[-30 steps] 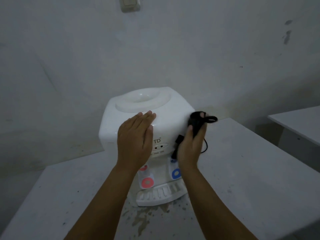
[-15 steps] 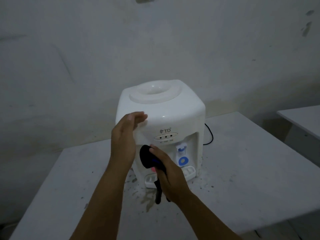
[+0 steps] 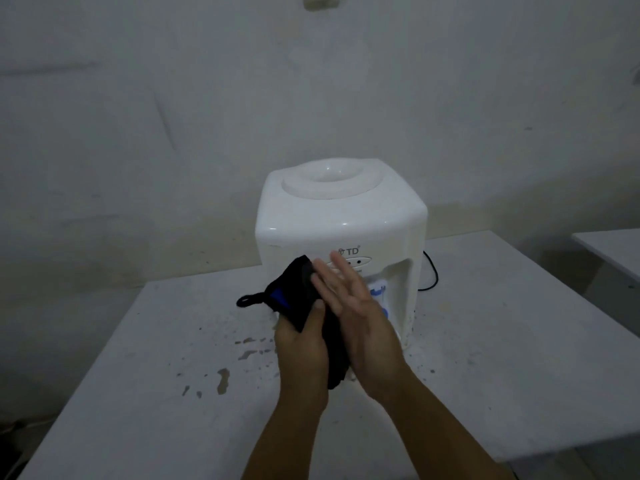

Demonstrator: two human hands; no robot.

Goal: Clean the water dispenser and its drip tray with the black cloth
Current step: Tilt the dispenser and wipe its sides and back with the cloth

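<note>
Black cloth (image 3: 294, 299) is held up in front of the water dispenser (image 3: 341, 233), at about the height of its front panel and a bit left of the tap recess. It's bunched, with a blue patch showing on one fold and a small hanging loop sticking out to the left. A tail of fabric hangs down between the two wrists.

Left hand (image 3: 303, 344) grips the lower part of the cloth, thumb curled over it. Right hand (image 3: 353, 306) is flat, fingers straight and slightly spread, laid against the cloth's right side; it isn't curled round anything.

My read: this is a regrip or refold step between wipes, not a wipe in itself. The cloth doesn't appear to be touching the casing, though I can't tell for sure from this angle.

Next move likely calls for a flat pad of cloth in one hand, then going into the recess and down to the drip tray. The tray is hidden behind the hands, so its state is unknown.

Dispenser is white, upright, with no bottle in the top well. A blue tap (image 3: 377, 292) is partly visible; the other is hidden. Casing looks fairly clean in this dim light.

It stands on a pale table (image 3: 519, 341), near the wall. Dark wet splotches (image 3: 223, 379) lie on the table to its front left. A black cord (image 3: 431, 271) runs out behind its right side.
</note>
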